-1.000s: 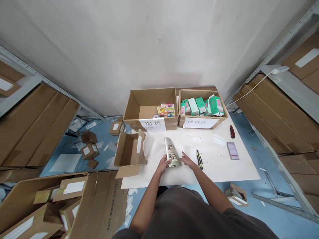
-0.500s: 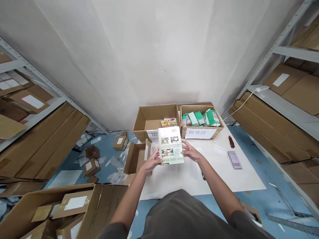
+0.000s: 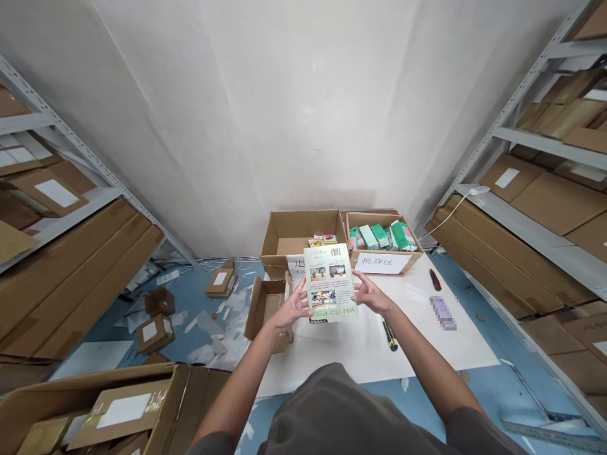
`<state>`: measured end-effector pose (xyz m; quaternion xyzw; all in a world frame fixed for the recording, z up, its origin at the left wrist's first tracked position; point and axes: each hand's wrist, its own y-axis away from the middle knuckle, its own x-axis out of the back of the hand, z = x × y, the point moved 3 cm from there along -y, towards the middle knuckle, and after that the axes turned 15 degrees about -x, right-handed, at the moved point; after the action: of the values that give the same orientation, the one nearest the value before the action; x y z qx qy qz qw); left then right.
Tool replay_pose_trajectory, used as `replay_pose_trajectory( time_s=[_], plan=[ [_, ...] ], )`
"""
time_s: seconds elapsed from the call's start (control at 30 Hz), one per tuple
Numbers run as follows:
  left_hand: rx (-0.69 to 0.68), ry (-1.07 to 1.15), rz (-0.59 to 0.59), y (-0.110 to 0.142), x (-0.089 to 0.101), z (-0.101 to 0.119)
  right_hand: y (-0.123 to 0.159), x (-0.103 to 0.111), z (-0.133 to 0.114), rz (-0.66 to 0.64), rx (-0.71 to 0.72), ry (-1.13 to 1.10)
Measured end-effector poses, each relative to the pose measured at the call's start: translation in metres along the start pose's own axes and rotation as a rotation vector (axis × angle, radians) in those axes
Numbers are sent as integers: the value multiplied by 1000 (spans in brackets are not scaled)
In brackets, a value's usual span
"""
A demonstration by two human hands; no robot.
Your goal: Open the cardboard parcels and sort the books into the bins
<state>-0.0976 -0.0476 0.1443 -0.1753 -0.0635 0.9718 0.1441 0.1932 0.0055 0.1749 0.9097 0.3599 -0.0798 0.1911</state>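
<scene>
Between my two hands a book (image 3: pixel 331 284) is held up over the white table, its cover with small photos, lines of print and a barcode turned toward me. The barcode is at the top and a green band runs along the bottom. My left hand (image 3: pixel 293 308) grips the left edge near the bottom, and my right hand (image 3: pixel 372 293) grips the right edge. Under my left forearm stands an opened small cardboard box (image 3: pixel 258 308). A yellow-and-black utility knife (image 3: pixel 390 335) lies beside my right forearm.
Behind the book, a labelled cardboard box (image 3: pixel 272 237) contains a few colourful packs; the labelled box (image 3: pixel 420 251) beside it holds green-and-white cartons. A red-and-black cutter (image 3: pixel 435 279) lies at right. Shelves flank both sides. A large carton (image 3: pixel 177 404) of parcels stands front left.
The camera view has shifted slightly. The book stays in both hands, tilted a little differently, and the yellow-and-black knife shows more fully beside my right forearm.
</scene>
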Motion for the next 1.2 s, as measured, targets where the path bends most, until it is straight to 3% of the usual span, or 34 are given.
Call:
replay_pose_trajectory(
  time_s=[0.1,0.17,0.27,0.33,0.4,0.47,0.53,0.63,0.7,0.8,0.87,0.97,1.1,1.2],
  plan=[
    [-72,-242,218,-10,3,-3,-4,-8,-4,168,88,118],
    [-94,-257,200,-18,-14,-5,-7,-19,-6,300,140,247],
    [-159,-137,97,-30,-57,-7,-9,-47,-7,436,217,462],
    [-208,-119,155,-36,-76,-5,-9,-68,-6,442,270,561],
    [-238,-124,215,-39,-83,0,-7,-84,-4,404,298,611],
    [-265,-111,226,-40,-77,7,-6,-89,-4,355,295,617],
    [-264,-50,201,-38,-64,16,-4,-79,-8,349,281,578],
    [-167,89,115,-30,-41,28,0,-41,-19,479,224,450],
    [-92,162,33,-23,-31,33,1,-18,-23,481,117,340],
    [-34,253,-83,-13,-27,36,2,-6,-17,155,-67,141],
    [-16,296,-136,-8,-29,35,4,-10,-10,-34,-106,30],
    [-7,310,-160,-6,-31,31,6,-13,-3,-97,-88,-43],
    [-3,184,-64,-10,-18,22,4,-7,-1,-51,-82,-46],
    [-81,-101,207,-16,-1,13,-2,0,-2,98,-39,-17]
  ],
)
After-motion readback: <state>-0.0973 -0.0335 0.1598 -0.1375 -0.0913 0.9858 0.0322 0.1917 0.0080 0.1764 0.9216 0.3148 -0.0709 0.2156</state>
